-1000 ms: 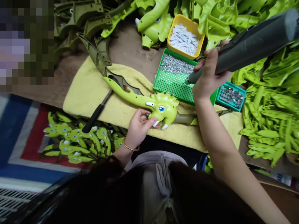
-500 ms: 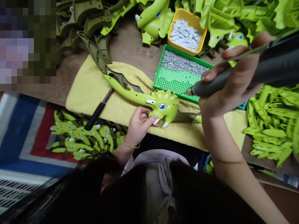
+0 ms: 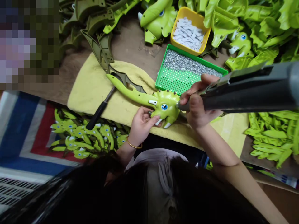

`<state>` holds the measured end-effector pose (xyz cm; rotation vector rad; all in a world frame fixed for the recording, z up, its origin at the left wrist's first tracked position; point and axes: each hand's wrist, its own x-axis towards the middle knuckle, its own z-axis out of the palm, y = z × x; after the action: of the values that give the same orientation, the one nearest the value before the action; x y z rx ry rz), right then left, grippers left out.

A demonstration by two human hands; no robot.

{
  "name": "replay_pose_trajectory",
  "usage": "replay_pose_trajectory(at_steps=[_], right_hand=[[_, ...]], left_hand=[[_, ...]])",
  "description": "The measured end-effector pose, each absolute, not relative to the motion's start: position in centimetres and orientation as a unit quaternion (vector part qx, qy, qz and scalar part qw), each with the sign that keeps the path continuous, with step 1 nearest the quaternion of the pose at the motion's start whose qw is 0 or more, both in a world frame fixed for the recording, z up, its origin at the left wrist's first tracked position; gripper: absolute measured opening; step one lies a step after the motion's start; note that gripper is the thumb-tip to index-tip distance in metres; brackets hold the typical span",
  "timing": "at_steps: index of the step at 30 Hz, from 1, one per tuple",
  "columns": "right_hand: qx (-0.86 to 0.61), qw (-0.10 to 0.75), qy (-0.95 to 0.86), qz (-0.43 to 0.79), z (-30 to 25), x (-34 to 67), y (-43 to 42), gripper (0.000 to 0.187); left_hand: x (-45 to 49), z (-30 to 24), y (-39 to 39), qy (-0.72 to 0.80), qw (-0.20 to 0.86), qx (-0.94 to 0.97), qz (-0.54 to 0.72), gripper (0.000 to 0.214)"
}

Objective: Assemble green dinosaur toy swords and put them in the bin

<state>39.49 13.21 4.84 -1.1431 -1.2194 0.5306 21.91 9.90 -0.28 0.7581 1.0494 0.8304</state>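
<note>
Moved in from the right, a grey electric screwdriver (image 3: 247,99) gripped in the curled right hand (image 3: 198,109), tip apparently touching a green toy triceratops (image 3: 164,107), clasped by the left hand (image 3: 141,126) on a yellow towel (image 3: 93,102) near the middle.
</note>
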Motion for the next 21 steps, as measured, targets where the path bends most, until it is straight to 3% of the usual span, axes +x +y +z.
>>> replay_pose_trajectory(at_steps=[3,5,14,17,21], right_hand=[[-0.412,0.765,-0.471,0.150,6.7,40.1,15.6,0.026],[-0.427,0.799,-0.412,0.093,6.8,40.9,17.9,0.024],[-0.611,0.671,-0.421,0.002,1.6,43.6,21.4,0.076],[-0.600,0.677,-0.427,0.022,1.6,43.6,21.1,0.080],[-0.584,0.681,-0.441,0.017,1.7,43.7,21.1,0.070]], left_hand=[[21.9,-0.2,9.9,0.471,0.721,0.350,0.369,0.046],[21.9,-0.1,10.0,0.466,0.723,0.354,0.367,0.046],[21.9,0.0,10.1,0.464,0.726,0.353,0.365,0.047],[21.9,-0.1,10.0,0.465,0.729,0.344,0.366,0.049],[21.8,-0.2,10.0,0.463,0.733,0.342,0.363,0.048]])
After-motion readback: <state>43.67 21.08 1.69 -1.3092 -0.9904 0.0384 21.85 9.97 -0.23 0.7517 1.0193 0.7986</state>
